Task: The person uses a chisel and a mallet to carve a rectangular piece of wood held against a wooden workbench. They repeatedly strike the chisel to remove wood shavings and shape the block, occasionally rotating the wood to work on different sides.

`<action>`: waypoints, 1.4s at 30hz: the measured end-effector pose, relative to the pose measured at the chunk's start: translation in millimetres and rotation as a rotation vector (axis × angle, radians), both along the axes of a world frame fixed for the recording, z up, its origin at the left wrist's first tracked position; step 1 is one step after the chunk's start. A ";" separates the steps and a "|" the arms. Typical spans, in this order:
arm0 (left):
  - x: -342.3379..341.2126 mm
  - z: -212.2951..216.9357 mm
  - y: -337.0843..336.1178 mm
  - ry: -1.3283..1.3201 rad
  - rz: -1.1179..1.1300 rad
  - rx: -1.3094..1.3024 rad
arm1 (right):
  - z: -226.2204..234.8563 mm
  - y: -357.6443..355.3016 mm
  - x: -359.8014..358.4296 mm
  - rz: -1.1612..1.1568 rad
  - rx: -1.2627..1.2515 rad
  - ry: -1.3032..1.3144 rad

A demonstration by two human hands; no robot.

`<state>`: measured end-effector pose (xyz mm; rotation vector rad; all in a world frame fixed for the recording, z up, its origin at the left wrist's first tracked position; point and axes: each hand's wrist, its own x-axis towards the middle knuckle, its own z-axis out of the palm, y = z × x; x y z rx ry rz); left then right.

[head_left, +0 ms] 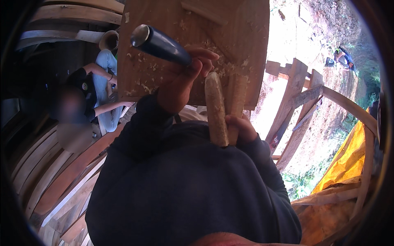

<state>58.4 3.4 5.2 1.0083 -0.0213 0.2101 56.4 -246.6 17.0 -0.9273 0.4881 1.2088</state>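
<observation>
Fingers of the left hand point(182, 80) pinch a blue, metal-ended handle point(164, 46) (its other end hidden) above the tabletop point(248, 39); the right hand's point(245, 128) clasp a wooden stick point(238, 92) beside a rounded stick point(216, 107), at the near edge, where a loosened grip could drop the wood.

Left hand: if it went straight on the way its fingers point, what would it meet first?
The left hand would probably meet the pale wood shavings on the wooden bench, to its right; its height above the bench is unclear, so it might pass over them.
</observation>
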 end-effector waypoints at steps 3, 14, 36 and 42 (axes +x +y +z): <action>-2.8 -5.4 -16.1 0.034 -0.018 -0.034 | -1.9 -0.2 -2.2 -0.013 -0.015 0.000; 6.0 -13.5 -44.6 -0.401 -0.078 0.629 | -4.9 0.8 -1.0 -0.021 -0.137 -0.077; 1.2 -32.5 -58.6 -0.365 0.166 0.679 | 17.3 -27.3 1.6 -0.009 -0.168 -0.211; -1.1 -21.1 -55.4 -0.351 0.170 0.710 | 44.2 -37.7 15.9 -0.037 -0.175 -0.500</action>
